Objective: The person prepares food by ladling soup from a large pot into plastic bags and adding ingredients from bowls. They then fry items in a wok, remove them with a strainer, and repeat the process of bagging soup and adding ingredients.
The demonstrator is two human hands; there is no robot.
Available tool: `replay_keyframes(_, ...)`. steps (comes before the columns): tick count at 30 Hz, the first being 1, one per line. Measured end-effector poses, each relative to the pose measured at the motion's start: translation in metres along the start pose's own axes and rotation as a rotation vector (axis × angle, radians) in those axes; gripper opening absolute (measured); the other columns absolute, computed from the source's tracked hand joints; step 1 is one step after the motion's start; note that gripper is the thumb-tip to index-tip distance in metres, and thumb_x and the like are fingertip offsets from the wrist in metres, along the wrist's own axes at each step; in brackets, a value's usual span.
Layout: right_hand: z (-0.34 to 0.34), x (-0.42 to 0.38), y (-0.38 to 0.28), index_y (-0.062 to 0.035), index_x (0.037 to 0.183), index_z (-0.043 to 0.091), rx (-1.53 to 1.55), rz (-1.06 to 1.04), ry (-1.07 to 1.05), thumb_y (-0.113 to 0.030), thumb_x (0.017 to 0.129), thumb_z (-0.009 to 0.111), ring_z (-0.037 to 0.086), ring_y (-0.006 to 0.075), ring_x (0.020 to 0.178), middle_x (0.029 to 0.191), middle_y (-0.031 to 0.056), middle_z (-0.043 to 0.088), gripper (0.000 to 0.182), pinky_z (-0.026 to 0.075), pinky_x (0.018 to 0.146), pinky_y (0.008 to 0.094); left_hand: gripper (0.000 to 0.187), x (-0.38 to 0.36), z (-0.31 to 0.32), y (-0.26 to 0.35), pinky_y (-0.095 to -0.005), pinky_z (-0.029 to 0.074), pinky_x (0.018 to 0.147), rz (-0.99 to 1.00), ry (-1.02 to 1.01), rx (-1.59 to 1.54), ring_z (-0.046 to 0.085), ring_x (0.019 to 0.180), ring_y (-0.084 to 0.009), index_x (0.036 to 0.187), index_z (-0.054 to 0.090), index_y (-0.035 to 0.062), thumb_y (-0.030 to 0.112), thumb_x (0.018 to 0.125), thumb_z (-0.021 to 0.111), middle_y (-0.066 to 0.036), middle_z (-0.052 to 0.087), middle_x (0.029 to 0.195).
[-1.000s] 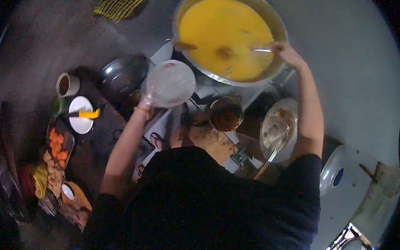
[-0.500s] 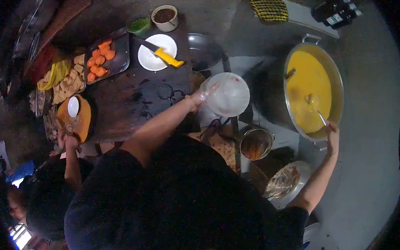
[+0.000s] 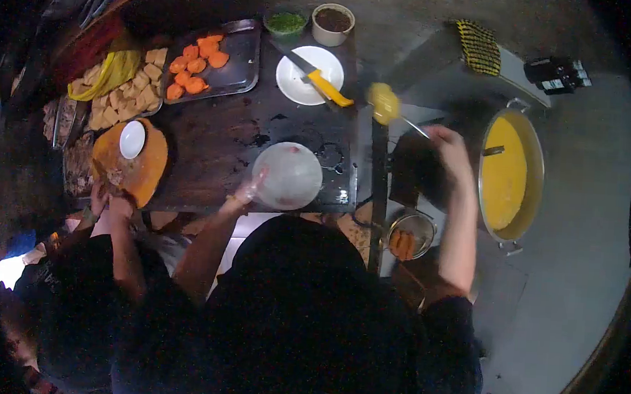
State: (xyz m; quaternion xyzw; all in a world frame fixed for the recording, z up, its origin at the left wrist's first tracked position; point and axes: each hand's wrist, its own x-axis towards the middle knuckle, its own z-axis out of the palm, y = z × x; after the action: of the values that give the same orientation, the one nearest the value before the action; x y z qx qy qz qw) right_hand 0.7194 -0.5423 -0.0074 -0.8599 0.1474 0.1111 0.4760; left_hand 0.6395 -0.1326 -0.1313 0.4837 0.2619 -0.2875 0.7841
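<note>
Near the front edge of the dark table, my left hand (image 3: 249,189) grips the side of a whitish round bowl (image 3: 288,176). My right hand (image 3: 449,144) is closed on the handle of a ladle (image 3: 385,104) whose head is full of yellow liquid, raised beyond the table's right edge. To the right stands a large metal pot (image 3: 535,203) of yellow liquid, with a dark handle-like piece (image 3: 493,150) in it. A white bowl (image 3: 290,76) with a yellow-handled knife (image 3: 327,87) across it lies behind the whitish bowl.
A tray (image 3: 240,69) holds orange pieces, beside tan chunks (image 3: 130,95). Cups of green bits (image 3: 286,23) and dark stuff (image 3: 333,22) stand at the back. A co-worker's hands (image 3: 109,202) are at an orange board (image 3: 151,162). A strainer (image 3: 412,234) sits below the ladle.
My right hand has lifted the ladle out of the pot and moved it left. The whitish bowl and my left hand are now over the table. The view has shifted.
</note>
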Motion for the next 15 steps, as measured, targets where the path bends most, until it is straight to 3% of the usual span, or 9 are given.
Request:
replay_keyframes(3, 0.093, 0.070, 0.014, -0.0016, 0.095, 0.062, 0.077, -0.059, -0.089, -0.007, 0.075, 0.052, 0.057, 0.0170, 0.077, 0.088, 0.0088, 0.064, 0.023, 0.044, 0.071, 0.0274, 0.069, -0.019, -0.037, 0.000, -0.0368, 0.036, 0.094, 0.044, 0.097, -0.096, 0.041, 0.115, -0.0216, 0.131, 0.031, 0.0113, 0.058, 0.081, 0.041, -0.005, 0.039, 0.129)
replay_keyframes(5, 0.146, 0.089, 0.003, -0.0024, 0.094, 0.063, -0.111, -0.155, 0.001, -0.010, 0.075, 0.054, 0.061, 0.0254, 0.078, 0.089, 0.0139, 0.063, 0.023, 0.046, 0.072, 0.0336, 0.069, -0.028, -0.054, 0.001, -0.0369, 0.036, 0.095, 0.070, 0.147, -0.139, 0.041, 0.115, -0.0217, 0.131, 0.030, 0.0114, 0.058, 0.081, 0.041, -0.005, 0.039, 0.129)
replay_keyframes(6, 0.166, 0.088, -0.010, -0.0024, 0.094, 0.063, -0.108, -0.155, -0.003, -0.010, 0.075, 0.054, 0.061, 0.0254, 0.078, 0.089, 0.0139, 0.063, 0.023, 0.046, 0.072, 0.0336, 0.069, -0.032, -0.060, 0.002, -0.0370, 0.035, 0.095, 0.080, 0.167, -0.158, 0.041, 0.115, -0.0217, 0.131, 0.030, 0.0115, 0.058, 0.081, 0.041, -0.005, 0.039, 0.129)
replay_keyframes(7, 0.183, 0.085, -0.024, -0.0025, 0.092, 0.062, -0.299, -0.138, 0.074, -0.011, 0.075, 0.054, 0.061, 0.0280, 0.078, 0.087, 0.0157, 0.063, 0.021, 0.047, 0.070, 0.0364, 0.069, -0.036, -0.065, 0.003, -0.0371, 0.035, 0.095, 0.090, 0.186, -0.173, 0.041, 0.115, -0.0217, 0.131, 0.030, 0.0116, 0.058, 0.081, 0.041, -0.005, 0.038, 0.129)
replay_keyframes(8, 0.194, 0.084, -0.033, -0.0026, 0.089, 0.062, -0.491, -0.121, 0.153, -0.013, 0.075, 0.054, 0.061, 0.0307, 0.078, 0.085, 0.0174, 0.062, 0.019, 0.048, 0.069, 0.0392, 0.070, -0.038, -0.070, 0.004, -0.0372, 0.035, 0.095, 0.103, 0.200, -0.185, 0.041, 0.115, -0.0217, 0.131, 0.030, 0.0117, 0.058, 0.081, 0.041, -0.005, 0.038, 0.129)
replay_keyframes(9, 0.204, 0.088, -0.027, -0.0026, 0.089, 0.062, -0.491, -0.124, 0.151, -0.013, 0.075, 0.054, 0.061, 0.0307, 0.078, 0.085, 0.0174, 0.062, 0.019, 0.048, 0.069, 0.0392, 0.070, -0.040, -0.075, 0.006, -0.0373, 0.035, 0.095, 0.114, 0.208, -0.197, 0.041, 0.115, -0.0217, 0.131, 0.030, 0.0118, 0.058, 0.081, 0.042, -0.005, 0.038, 0.129)
replay_keyframes(11, 0.224, 0.092, -0.017, -0.0046, 0.088, 0.061, -0.694, -0.290, 0.261, -0.014, 0.074, 0.054, 0.060, 0.0320, 0.073, 0.084, 0.0162, 0.060, 0.019, 0.049, 0.064, 0.0403, 0.070, -0.043, -0.083, 0.007, -0.0375, 0.035, 0.095, 0.124, 0.225, -0.222, 0.040, 0.115, -0.0218, 0.131, 0.029, 0.0120, 0.058, 0.081, 0.042, -0.005, 0.038, 0.129)
replay_keyframes(13, 0.227, 0.087, -0.021, -0.0043, 0.094, 0.056, -0.811, -0.269, 0.182, -0.013, 0.077, 0.050, 0.061, 0.0301, 0.070, 0.081, 0.0145, 0.059, 0.021, 0.050, 0.061, 0.0395, 0.070, -0.043, -0.087, 0.007, -0.0377, 0.035, 0.095, 0.129, 0.231, -0.241, 0.040, 0.115, -0.0218, 0.132, 0.029, 0.0121, 0.059, 0.080, 0.042, -0.005, 0.038, 0.129)
replay_keyframes(15, 0.226, 0.079, -0.025, -0.0029, 0.100, 0.049, -0.986, -0.394, 0.225, -0.011, 0.080, 0.045, 0.061, 0.0288, 0.064, 0.080, 0.0144, 0.058, 0.022, 0.051, 0.054, 0.0382, 0.071, -0.043, -0.088, 0.005, -0.0378, 0.035, 0.095, 0.130, 0.229, -0.262, 0.040, 0.115, -0.0218, 0.132, 0.029, 0.0123, 0.059, 0.080, 0.042, -0.004, 0.038, 0.130)
